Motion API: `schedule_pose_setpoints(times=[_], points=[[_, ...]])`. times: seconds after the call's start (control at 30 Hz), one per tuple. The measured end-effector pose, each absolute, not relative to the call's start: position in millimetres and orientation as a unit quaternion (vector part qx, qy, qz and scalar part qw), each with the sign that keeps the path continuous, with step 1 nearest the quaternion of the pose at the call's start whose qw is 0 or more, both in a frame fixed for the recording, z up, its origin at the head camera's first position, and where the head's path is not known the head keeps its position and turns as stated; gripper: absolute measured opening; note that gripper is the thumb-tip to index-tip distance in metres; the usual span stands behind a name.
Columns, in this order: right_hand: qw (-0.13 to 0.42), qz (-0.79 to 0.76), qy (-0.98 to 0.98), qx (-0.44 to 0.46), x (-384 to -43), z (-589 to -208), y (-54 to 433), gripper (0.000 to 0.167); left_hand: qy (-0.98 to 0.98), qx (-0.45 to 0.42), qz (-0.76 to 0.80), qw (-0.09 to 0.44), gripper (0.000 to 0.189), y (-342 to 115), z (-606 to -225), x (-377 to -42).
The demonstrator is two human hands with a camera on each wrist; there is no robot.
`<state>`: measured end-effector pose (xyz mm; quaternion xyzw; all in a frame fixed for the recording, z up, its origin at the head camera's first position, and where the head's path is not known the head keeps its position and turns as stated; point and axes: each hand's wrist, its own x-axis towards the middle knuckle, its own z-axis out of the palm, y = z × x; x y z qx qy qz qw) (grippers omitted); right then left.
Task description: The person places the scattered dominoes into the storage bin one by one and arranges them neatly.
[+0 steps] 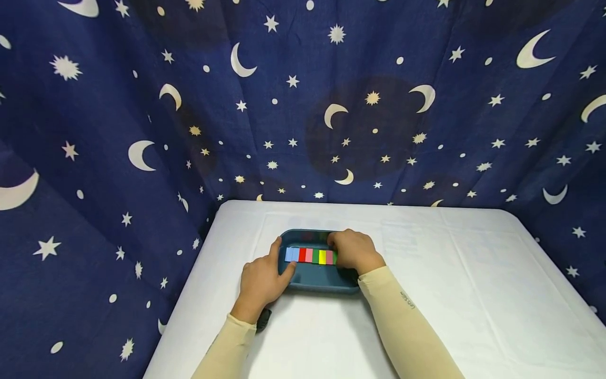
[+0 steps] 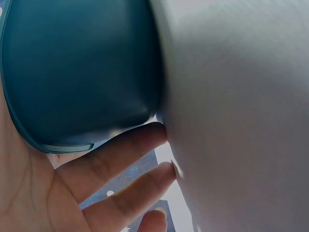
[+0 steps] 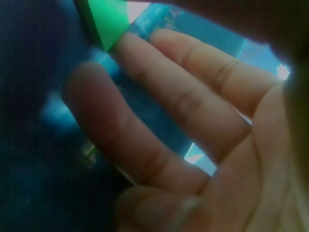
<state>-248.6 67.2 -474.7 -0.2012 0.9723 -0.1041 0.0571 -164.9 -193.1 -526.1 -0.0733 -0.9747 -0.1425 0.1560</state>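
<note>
A dark teal tray (image 1: 322, 281) stands on the table. Inside it, several coloured blocks (image 1: 309, 256) form a straight row, side by side: light blue at the left, then red, pink, green, yellow, mauve and green. My left hand (image 1: 262, 279) holds the tray's left end, its thumb over the rim close to the light blue blocks. Along the outer wall (image 2: 82, 72), the other fingers spread down to the tablecloth. At the row's right end, my right hand (image 1: 354, 250) reaches into the tray and grips a green block (image 3: 106, 21) at its fingertips, partly hidden by the hand.
A white cloth (image 1: 473, 295) covers the table, with light creases. Behind and to the left hangs a dark blue curtain (image 1: 284, 126) printed with moons and stars. Under the left wrist a small black object (image 1: 263, 319) shows, probably the wrist camera.
</note>
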Motion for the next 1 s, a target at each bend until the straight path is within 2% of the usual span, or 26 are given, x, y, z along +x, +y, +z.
schedule_pose_setpoints(times=[0.4,0.53,0.77,1.0], points=[[0.079,-0.153,0.966,-0.190,-242,-452,88,0.060,-0.974,-0.096,-0.143,0.151,0.083,-184,-524,-176],[0.068,-0.165,0.964,-0.197,-240,-442,89,0.056,-0.974,-0.091,-0.146,0.144,0.084,-187,-525,-178],[0.001,-0.196,0.956,-0.219,-220,-440,79,0.051,-0.978,-0.056,-0.149,0.136,0.084,-208,-529,-168],[-0.084,-0.230,0.941,-0.231,-197,-433,96,0.042,-0.979,-0.048,-0.147,0.134,0.083,-228,-529,-163]])
